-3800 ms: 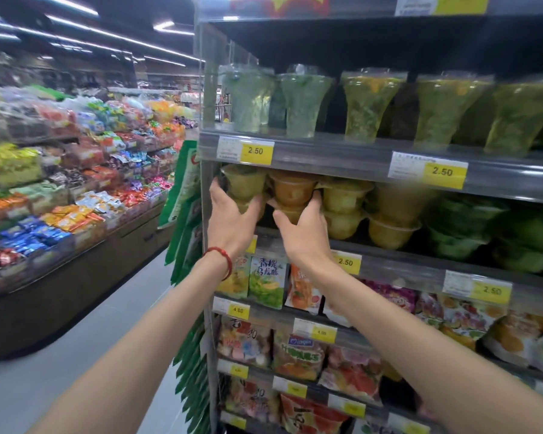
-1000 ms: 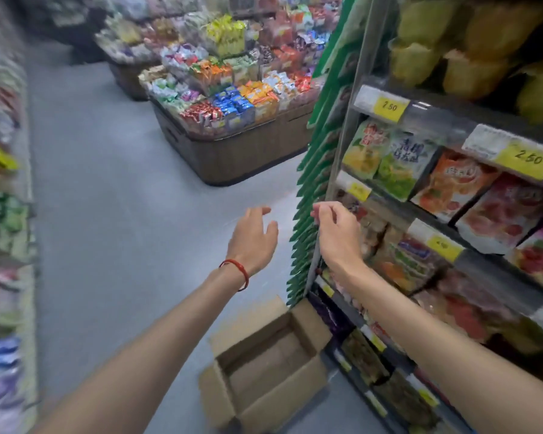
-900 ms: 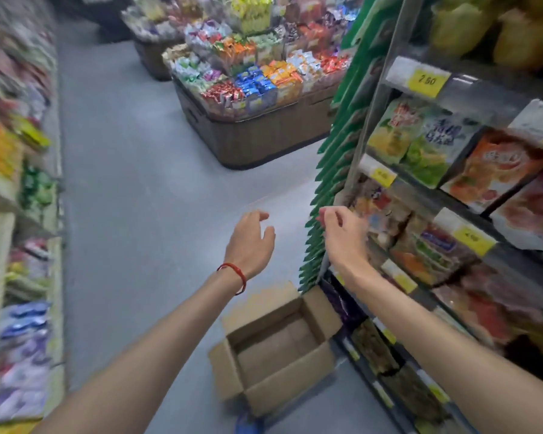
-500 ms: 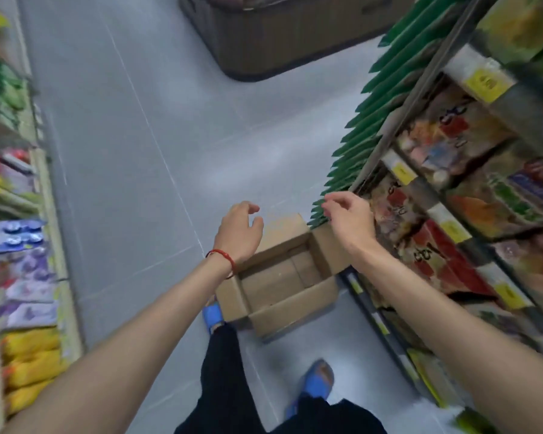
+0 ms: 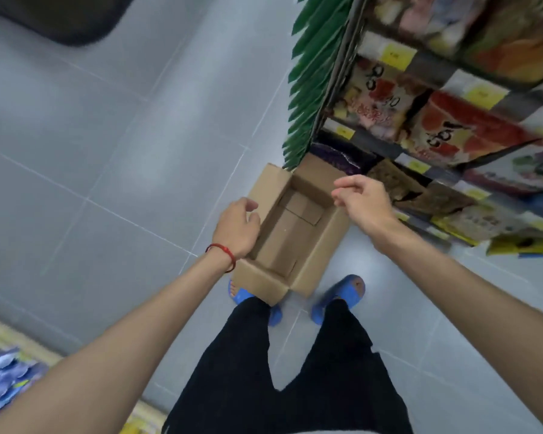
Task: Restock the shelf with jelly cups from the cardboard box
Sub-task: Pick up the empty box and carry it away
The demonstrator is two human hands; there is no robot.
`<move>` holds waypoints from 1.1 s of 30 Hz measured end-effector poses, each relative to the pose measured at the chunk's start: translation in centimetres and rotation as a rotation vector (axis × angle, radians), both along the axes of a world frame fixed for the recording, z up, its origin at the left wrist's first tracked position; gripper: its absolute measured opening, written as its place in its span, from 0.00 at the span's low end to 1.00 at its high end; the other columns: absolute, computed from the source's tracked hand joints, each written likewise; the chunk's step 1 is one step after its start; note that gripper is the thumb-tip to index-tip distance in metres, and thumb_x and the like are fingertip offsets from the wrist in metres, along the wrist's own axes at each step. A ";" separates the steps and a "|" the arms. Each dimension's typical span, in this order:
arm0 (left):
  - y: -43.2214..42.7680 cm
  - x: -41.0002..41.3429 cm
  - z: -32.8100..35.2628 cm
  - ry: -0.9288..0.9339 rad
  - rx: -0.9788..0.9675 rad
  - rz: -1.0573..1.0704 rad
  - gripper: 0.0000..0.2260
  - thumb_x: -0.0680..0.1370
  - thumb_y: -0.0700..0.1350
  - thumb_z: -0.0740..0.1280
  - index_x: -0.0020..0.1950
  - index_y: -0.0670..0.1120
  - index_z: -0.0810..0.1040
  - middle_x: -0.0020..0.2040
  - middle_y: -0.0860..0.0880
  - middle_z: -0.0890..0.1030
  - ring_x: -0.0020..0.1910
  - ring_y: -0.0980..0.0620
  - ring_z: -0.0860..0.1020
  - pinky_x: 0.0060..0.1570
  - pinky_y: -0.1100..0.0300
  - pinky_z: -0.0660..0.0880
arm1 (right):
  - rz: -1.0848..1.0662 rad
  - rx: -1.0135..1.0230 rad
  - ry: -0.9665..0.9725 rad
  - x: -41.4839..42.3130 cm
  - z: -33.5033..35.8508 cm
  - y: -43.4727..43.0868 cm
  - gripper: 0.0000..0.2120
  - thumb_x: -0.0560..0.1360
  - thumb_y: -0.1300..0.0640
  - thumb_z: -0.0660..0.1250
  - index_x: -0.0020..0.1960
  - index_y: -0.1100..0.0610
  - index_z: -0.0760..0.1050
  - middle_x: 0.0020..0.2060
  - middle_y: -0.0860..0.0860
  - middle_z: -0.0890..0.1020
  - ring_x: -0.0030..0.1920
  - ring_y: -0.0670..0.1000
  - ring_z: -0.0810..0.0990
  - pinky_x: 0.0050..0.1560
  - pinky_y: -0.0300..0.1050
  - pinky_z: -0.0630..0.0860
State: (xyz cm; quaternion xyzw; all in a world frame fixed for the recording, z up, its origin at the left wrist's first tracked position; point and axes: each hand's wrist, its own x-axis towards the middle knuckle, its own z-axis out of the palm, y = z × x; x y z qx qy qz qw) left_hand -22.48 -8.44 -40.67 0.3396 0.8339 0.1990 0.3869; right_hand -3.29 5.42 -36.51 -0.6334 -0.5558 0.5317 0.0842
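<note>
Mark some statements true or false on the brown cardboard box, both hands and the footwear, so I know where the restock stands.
1. The open brown cardboard box stands on the grey tiled floor. True.
2. The box is full of jelly cups. False: only its bare bottom flaps show inside.
3. The left hand has a red string bracelet at its wrist. True.
4. The right hand holds a jelly cup. False: its fingers are loosely curled and hold nothing.
5. The person wears red shoes. False: they are blue slippers.
</note>
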 end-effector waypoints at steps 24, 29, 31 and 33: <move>0.1 2.3 -23.6 -0.007 -0.345 -0.139 0.14 0.78 0.43 0.62 0.63 0.46 0.77 0.58 0.48 0.81 0.58 0.47 0.78 0.60 0.54 0.73 | -0.499 -0.422 -0.171 4.8 -27.2 -8.4 0.11 0.79 0.63 0.61 0.46 0.48 0.76 0.54 0.53 0.83 0.55 0.54 0.82 0.58 0.48 0.81; 2.3 0.1 -32.7 0.005 -0.361 -0.226 0.16 0.78 0.42 0.63 0.66 0.41 0.73 0.64 0.42 0.75 0.62 0.43 0.74 0.62 0.53 0.71 | -0.562 -0.477 -0.269 3.9 -36.1 -8.9 0.10 0.80 0.62 0.62 0.60 0.54 0.76 0.56 0.52 0.81 0.54 0.53 0.80 0.50 0.43 0.78; 3.4 -0.8 -36.7 0.054 -0.373 -0.248 0.20 0.78 0.44 0.64 0.69 0.39 0.69 0.67 0.41 0.71 0.64 0.41 0.72 0.64 0.53 0.69 | -0.581 -0.490 -0.292 3.3 -40.1 -8.8 0.15 0.80 0.59 0.65 0.66 0.56 0.75 0.60 0.53 0.80 0.57 0.54 0.80 0.57 0.46 0.77; 4.7 -1.2 -40.3 0.065 -0.381 -0.235 0.24 0.77 0.46 0.67 0.70 0.38 0.66 0.67 0.41 0.70 0.64 0.41 0.72 0.65 0.52 0.68 | -0.583 -0.495 -0.310 3.0 -43.7 -8.8 0.21 0.79 0.57 0.68 0.71 0.56 0.71 0.64 0.53 0.78 0.59 0.54 0.78 0.59 0.46 0.76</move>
